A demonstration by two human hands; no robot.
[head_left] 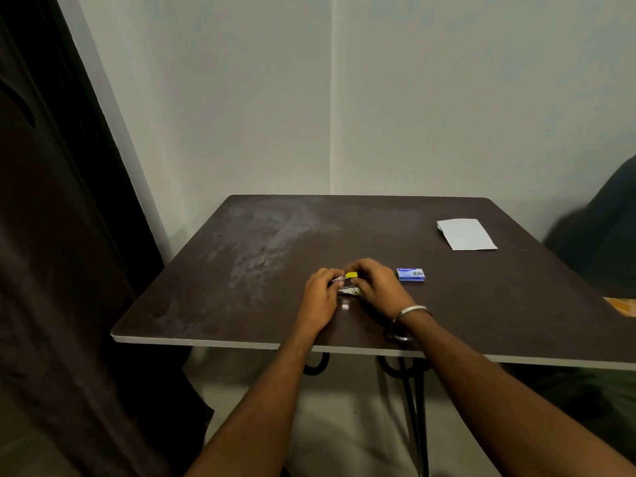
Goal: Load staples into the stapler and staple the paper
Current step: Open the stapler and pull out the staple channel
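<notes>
A small yellow and metal stapler (349,283) sits low over the middle of the dark table (241,270), held between both hands. My left hand (320,297) grips its left end with curled fingers. My right hand (378,287), with a metal bangle on the wrist, curls over its right end and top. Most of the stapler is hidden by the fingers. A blue staple box (411,274) lies just to the right of my right hand. The folded white paper (465,234) lies at the far right of the table, apart from both hands.
A dark curtain (62,235) hangs close at the left of the table. A dark shape (605,235) stands beyond the table's right edge, and an orange thing (621,306) shows at that edge. White walls meet in a corner behind the table.
</notes>
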